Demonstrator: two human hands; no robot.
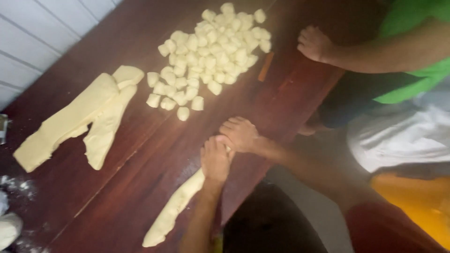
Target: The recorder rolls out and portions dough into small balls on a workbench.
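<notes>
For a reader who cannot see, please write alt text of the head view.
Both hands, left hand and right hand, grip one end of a dough roll on a dark wooden table. Beyond lie many cut dough pieces, flat dough strips, and another person's hand.

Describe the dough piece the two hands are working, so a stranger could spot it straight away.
On the dark reddish-brown wooden table, pass the heap of small cut dough lumps and the broad flat dough strips. The long pale dough rope lies nearest the camera, under the left hand and right hand. It alone is round, narrow and being handled.
</notes>
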